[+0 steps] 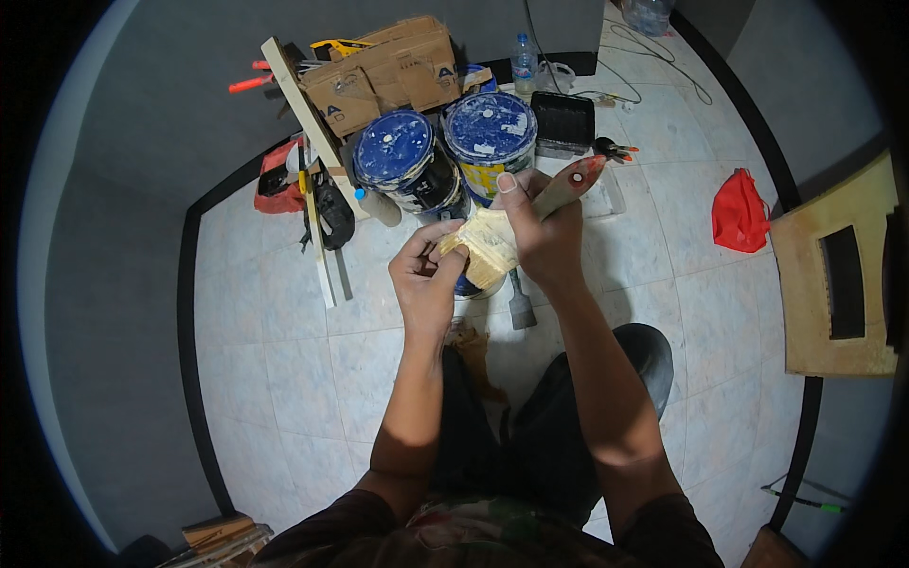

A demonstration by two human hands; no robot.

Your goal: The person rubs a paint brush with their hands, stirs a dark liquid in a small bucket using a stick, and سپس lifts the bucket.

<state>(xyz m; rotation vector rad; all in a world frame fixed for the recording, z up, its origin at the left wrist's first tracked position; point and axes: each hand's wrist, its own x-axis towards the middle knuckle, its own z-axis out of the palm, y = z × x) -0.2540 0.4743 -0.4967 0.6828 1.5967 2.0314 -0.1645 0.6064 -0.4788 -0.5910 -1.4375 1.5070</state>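
Observation:
A wide paintbrush (490, 237) with pale yellowish bristles and a paint-caked ferrule is held up in front of me. My right hand (547, 232) is closed around it where the handle, red at its tip, meets the ferrule, thumb on top. The bristles point down toward the left. My left hand (424, 275) pinches the bristles at their left edge between thumb and fingers. Below the brush, partly hidden, stands a small blue container (466, 288). Beside it a grey flat-bladed tool (522, 310) shows its blade; its upper part is hidden behind the brush and hand.
Two blue-lidded paint buckets (396, 149) stand ahead, beside a black paint tray (563, 118). Behind them are a cardboard box (426, 76) and a water bottle (524, 64). A wooden plank (308, 109) leans at left. A red bag (739, 213) lies right, near a yellowish panel (805, 322).

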